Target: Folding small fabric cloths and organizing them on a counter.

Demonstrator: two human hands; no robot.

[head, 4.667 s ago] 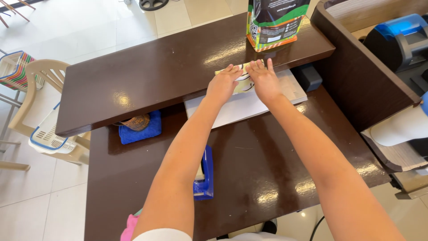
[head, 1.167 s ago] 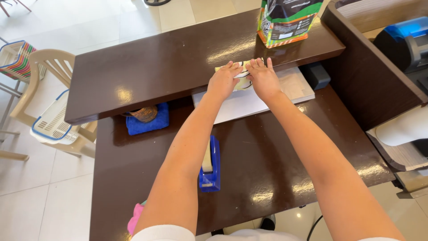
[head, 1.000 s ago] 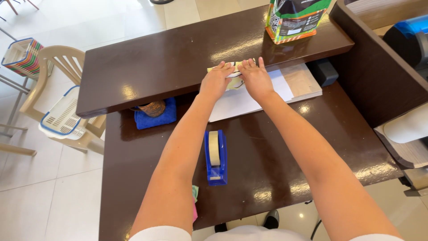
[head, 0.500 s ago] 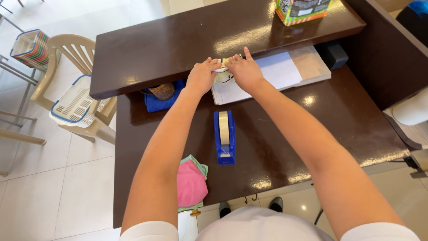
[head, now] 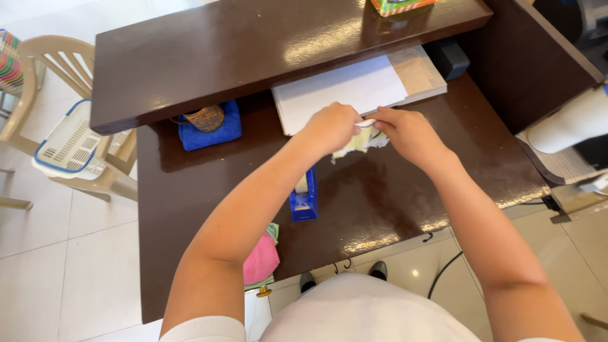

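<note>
Bright daylight floods the scene from the far side, laying white glare patches on the glossy brown surface [head: 392, 209] and its raised shelf [head: 253, 44]. Shadows are soft beneath the shelf. Hands slightly motion-blurred; edges bend from wide-angle distortion

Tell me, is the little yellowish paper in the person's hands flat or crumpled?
Crumpled. The yellowish paper hangs bunched and ragged-edged between the left hand and right hand, above the dark desk.
</note>
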